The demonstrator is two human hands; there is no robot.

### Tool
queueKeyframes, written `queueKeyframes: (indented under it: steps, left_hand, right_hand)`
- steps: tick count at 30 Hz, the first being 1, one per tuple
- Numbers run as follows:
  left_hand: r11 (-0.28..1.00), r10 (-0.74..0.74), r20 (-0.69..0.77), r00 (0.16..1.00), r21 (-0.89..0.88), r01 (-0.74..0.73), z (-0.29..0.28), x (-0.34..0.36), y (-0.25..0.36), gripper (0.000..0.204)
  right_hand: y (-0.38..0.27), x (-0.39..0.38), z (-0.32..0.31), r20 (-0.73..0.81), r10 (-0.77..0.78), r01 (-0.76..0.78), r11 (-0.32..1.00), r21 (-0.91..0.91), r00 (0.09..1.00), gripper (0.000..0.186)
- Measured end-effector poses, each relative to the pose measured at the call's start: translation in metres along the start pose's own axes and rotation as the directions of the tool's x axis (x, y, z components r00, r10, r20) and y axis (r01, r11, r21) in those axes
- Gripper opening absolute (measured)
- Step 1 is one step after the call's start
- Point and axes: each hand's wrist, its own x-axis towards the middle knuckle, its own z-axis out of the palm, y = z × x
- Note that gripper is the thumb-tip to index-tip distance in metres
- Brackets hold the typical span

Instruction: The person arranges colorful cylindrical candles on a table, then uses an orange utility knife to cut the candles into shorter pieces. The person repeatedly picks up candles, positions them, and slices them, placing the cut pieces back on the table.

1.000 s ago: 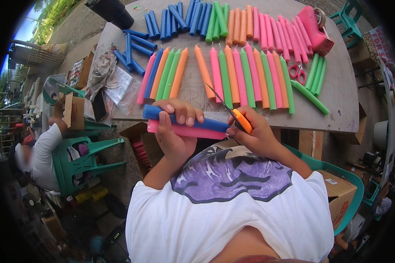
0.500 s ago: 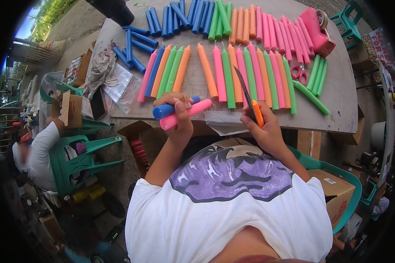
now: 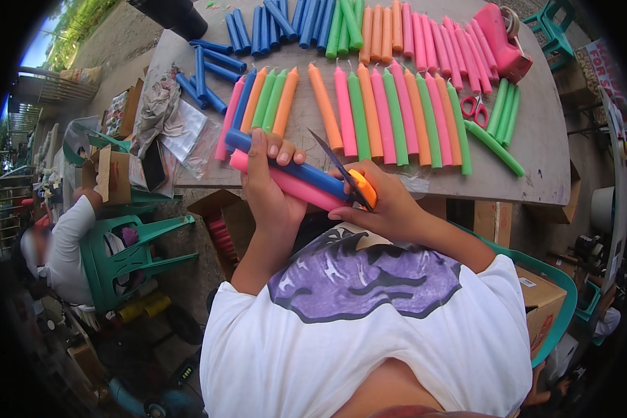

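A black bin (image 3: 171, 17) stands by the far left corner of the grey desk (image 3: 540, 143). Down the left side lie a crumpled rag (image 3: 161, 115), a dark phone (image 3: 153, 166) and a clear plastic bag (image 3: 200, 155). At the far right sits a pink tape dispenser (image 3: 498, 45), with red scissors (image 3: 475, 111) nearer. Left of the desk, a co-worker in a white top (image 3: 70, 240) sits by a green chair (image 3: 129, 261), a carton (image 3: 115, 175) close by; yellow cylinders (image 3: 143, 308) lie low behind. On the right are a closed box (image 3: 542, 303), a white bucket (image 3: 601, 211) and a printed sign (image 3: 602, 63). Greenery (image 3: 76, 35) shows top left.
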Motion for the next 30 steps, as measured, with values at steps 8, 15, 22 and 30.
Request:
queueKeyframes:
  steps: [8,15,22,30]
  left_hand:
    - [0.99,-0.135,-0.123,0.983,0.009,0.137,0.008,-0.023,-0.022,0.022]
    - [0.965,-0.163,-0.11,0.98,-0.222,0.136,-0.011,-0.003,-0.011,0.014]
    - [0.985,-0.14,-0.172,0.975,-0.128,0.118,0.005,-0.012,-0.009,0.019]
    - [0.987,-0.123,-0.129,0.984,-0.119,0.107,-0.001,-0.014,-0.013,0.018]
  right_hand:
    - [0.011,0.002,0.013,0.009,0.184,-0.171,0.893,0.417,0.983,0.051]
    - [0.011,0.005,0.006,-0.017,-0.081,0.083,0.972,0.22,0.997,0.054]
    - [0.011,0.008,0.008,-0.146,-0.199,0.208,0.977,0.049,0.969,0.048]
    - [0.009,0.007,0.01,-0.153,-0.097,0.117,0.985,0.126,0.983,0.045]
